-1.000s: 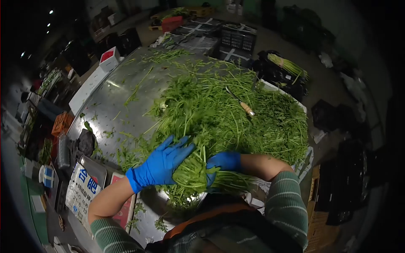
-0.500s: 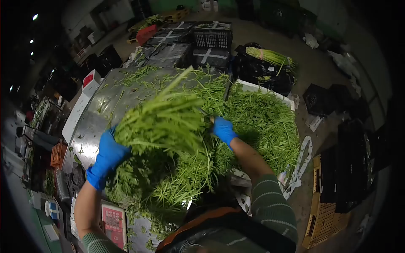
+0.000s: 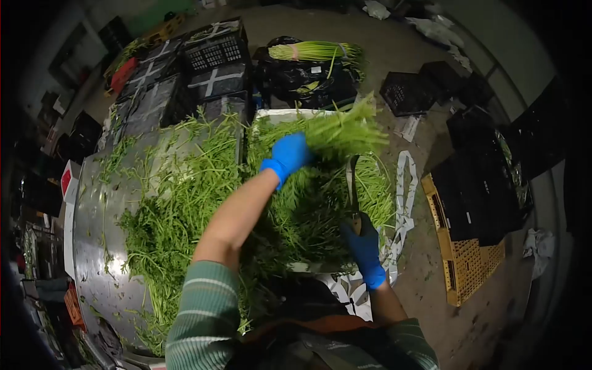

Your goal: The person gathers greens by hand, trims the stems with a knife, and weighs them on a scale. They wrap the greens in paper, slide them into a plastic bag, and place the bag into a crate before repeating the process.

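Note:
My left hand (image 3: pixel 290 155), in a blue glove, is closed around a bunch of leafy greens (image 3: pixel 348 131) and reaches over the far part of a white box (image 3: pixel 296 113). The bunch points right and is smeared by motion. In my right hand (image 3: pixel 364 250), also gloved in blue, is the handle of a knife (image 3: pixel 352 191) with a slightly curved blade pointing away from me. The knife is above the right side of the box, which is filled with greens (image 3: pixel 308 228). To the left, a loose heap of greens (image 3: pixel 185 203) covers much of the metal table (image 3: pixel 92 216).
Taped black crates (image 3: pixel 216 52) stand stacked behind the table. A tied bundle of long green stems (image 3: pixel 314 51) lies on black plastic beyond the box. On the right are a yellow pallet (image 3: pixel 472 268), black crates (image 3: pixel 404 92) and a white strap (image 3: pixel 404 197).
My view has turned right. My left hand has carried the bunch from above the table to above the box. My right hand with the knife has drawn back toward me on the right.

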### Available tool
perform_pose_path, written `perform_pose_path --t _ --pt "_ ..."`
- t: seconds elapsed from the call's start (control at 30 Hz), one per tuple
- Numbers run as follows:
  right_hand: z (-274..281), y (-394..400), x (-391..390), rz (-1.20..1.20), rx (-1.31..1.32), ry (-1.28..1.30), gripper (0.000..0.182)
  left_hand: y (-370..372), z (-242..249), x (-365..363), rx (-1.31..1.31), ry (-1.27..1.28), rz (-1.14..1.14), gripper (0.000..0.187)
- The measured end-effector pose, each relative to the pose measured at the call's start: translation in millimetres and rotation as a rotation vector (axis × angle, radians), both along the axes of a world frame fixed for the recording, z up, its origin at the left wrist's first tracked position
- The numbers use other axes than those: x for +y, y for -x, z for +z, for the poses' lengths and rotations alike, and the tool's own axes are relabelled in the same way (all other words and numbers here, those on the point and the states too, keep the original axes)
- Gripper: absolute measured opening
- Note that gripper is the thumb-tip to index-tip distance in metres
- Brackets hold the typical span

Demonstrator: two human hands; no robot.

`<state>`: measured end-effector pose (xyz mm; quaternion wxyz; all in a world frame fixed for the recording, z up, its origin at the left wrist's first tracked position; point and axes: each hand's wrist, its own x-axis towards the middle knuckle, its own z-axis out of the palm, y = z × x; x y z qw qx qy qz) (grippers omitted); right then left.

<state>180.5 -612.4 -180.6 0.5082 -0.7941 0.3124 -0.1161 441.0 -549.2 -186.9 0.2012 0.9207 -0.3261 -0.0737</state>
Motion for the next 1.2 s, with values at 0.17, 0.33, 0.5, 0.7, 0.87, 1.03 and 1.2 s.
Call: perform_pose_path --t 0.17,0.33,0.5,0.7,0.87,1.03,1.2 --pt "-38 -28 -37 0.027 -0.147 0.213 0.045 26 -45 -21 -0.029 -0.119 0.015 0.022" --pt "-20 -68 -41 0.052 0.062 0.253 0.036 26 -40 -8 -0.115 -0.181 0.016 0.021" --pt "-41 -89 -39 0.083 -0.093 0.535 0.032 26 -44 -7 -0.115 -0.184 0.035 0.021" --pt "-54 -98 -39 0.179 0.147 0.556 0.023 26 -51 -9 -0.156 -0.173 0.015 0.020" --pt "-81 -133 -44 0.252 0.149 0.605 0.018 28 -66 -9 -0.223 -0.155 -0.017 0.019" --pt "-127 -83 -19 0.246 0.169 0.639 0.012 -19 -27 19 -0.302 -0.184 0.076 0.017" --pt "-101 -64 -31 0.513 0.356 0.700 0.020 -63 72 98 0.497 0.331 0.222 0.038"
